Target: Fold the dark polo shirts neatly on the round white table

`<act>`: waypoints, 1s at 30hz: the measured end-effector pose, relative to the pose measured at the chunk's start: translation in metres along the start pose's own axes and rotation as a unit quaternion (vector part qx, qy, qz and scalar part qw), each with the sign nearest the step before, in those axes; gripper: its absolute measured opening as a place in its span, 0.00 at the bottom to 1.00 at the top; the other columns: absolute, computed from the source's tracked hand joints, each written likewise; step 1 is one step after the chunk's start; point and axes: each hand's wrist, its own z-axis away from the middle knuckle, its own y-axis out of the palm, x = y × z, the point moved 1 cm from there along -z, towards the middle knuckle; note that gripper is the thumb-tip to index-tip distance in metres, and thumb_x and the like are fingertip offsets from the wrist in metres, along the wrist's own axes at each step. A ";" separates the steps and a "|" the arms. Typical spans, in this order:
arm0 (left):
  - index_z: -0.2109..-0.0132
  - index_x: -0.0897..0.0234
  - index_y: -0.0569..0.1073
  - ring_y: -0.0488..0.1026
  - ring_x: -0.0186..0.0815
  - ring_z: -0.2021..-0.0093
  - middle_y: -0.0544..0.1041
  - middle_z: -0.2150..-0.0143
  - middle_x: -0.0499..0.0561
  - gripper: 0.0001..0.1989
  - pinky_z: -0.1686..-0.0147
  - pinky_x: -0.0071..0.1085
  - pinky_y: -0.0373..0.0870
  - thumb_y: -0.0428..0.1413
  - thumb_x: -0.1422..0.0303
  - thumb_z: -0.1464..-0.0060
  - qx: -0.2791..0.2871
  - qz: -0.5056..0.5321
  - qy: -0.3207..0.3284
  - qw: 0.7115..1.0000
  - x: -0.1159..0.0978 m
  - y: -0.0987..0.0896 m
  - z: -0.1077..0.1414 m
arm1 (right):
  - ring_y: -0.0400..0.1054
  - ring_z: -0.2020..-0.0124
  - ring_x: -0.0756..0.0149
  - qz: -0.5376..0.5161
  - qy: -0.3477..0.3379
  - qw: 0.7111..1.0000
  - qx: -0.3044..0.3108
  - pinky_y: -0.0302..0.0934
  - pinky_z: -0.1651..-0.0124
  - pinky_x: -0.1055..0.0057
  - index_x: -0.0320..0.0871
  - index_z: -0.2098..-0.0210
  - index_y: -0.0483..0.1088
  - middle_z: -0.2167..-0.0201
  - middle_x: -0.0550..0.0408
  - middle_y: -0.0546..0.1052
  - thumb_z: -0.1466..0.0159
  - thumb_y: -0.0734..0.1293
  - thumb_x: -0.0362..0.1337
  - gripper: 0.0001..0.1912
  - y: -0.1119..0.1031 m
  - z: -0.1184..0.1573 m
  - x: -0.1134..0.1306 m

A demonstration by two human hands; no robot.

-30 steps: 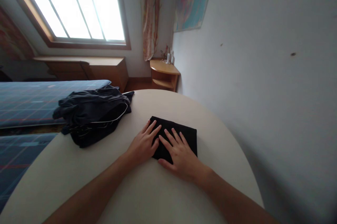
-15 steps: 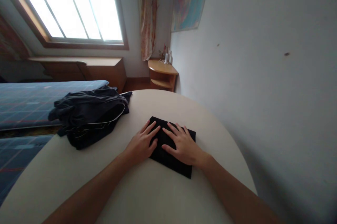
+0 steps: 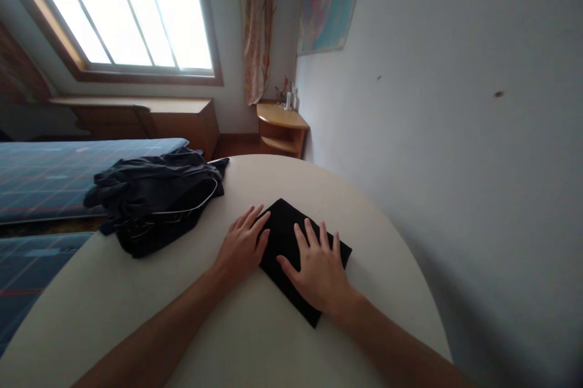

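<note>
A flat black folded cloth (image 3: 285,227), probably a garment though its kind does not show, lies on the round pale table (image 3: 237,339). It sits at a slant, one corner pointing away from me and another towards me. My right hand (image 3: 321,266) rests flat on its right half, fingers spread. At the cloth's left edge is my left hand (image 3: 243,239), its fingers stretched out, with the fingertips and thumb touching the edge. Neither hand grips anything.
A heap of dark clothes (image 3: 159,194) with white piping lies on the table's left edge. Beyond it is a bed with blue checked covering (image 3: 59,175). A white wall (image 3: 455,133) runs along the right. A small corner shelf (image 3: 282,116) stands behind the table.
The black cloth has turned clockwise on the table. My right hand has shifted slightly right and towards me; my left hand has slid left to the cloth's edge.
</note>
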 end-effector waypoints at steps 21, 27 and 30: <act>0.33 0.69 0.63 0.53 0.51 0.29 0.59 0.29 0.61 0.26 0.33 0.49 0.54 0.46 0.63 0.33 0.093 -0.032 -0.081 0.992 0.014 0.015 0.002 | 0.37 0.27 0.42 -0.030 -0.080 0.996 0.009 0.37 0.31 0.36 0.56 0.31 0.57 0.27 0.58 0.52 0.29 0.57 0.50 0.28 0.008 -0.058 -0.031; 0.34 0.65 0.64 0.53 0.50 0.29 0.60 0.29 0.60 0.24 0.33 0.48 0.54 0.47 0.63 0.34 0.092 -0.029 -0.079 0.992 0.015 0.014 0.002 | 0.42 0.28 0.44 -0.035 0.006 0.998 -0.051 0.39 0.32 0.37 0.54 0.35 0.64 0.29 0.56 0.57 0.30 0.58 0.51 0.26 0.007 -0.101 -0.073; 0.34 0.66 0.64 0.53 0.50 0.28 0.60 0.29 0.60 0.25 0.32 0.47 0.53 0.47 0.64 0.34 0.091 -0.022 -0.078 0.992 0.016 0.015 0.003 | 0.43 0.28 0.44 -0.036 0.028 0.997 -0.064 0.39 0.32 0.37 0.54 0.36 0.65 0.29 0.55 0.58 0.30 0.59 0.52 0.26 0.006 -0.117 -0.094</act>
